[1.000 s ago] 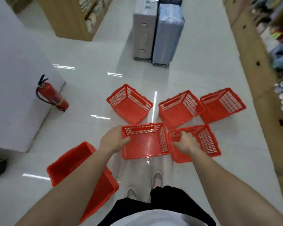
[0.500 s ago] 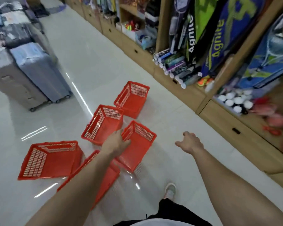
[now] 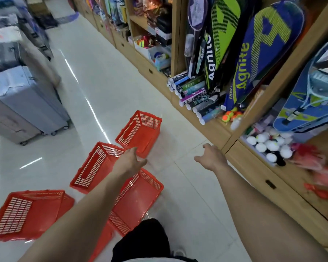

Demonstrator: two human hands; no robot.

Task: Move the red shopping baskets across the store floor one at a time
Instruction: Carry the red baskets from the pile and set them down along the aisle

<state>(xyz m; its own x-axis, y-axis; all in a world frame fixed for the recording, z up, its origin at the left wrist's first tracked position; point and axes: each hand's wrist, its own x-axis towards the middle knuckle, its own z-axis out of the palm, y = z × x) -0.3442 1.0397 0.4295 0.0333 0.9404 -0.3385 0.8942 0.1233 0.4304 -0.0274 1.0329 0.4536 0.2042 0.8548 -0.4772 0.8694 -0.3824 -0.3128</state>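
Note:
Several red plastic shopping baskets stand on the glossy floor. The farthest basket (image 3: 140, 132) is near the shelf. A second basket (image 3: 97, 167) stands left of it, a third basket (image 3: 136, 201) lies under my left forearm, and a fourth basket (image 3: 27, 214) sits at the lower left. My left hand (image 3: 131, 161) hovers above the gap between the farthest and third baskets, fingers apart, holding nothing. My right hand (image 3: 210, 157) is stretched out over bare floor to the right, also open and empty.
Wooden shelving (image 3: 254, 178) with racket covers, shuttlecock tubes and balls lines the right side. Grey suitcases (image 3: 27, 103) stand at the left. My legs and one shoe (image 3: 178, 252) are at the bottom. Bare floor runs between baskets and shelf.
One second ago both hands gripped a basket's rim. The view has since swung right toward the shelves, and both hands have let go and now hang open above the floor.

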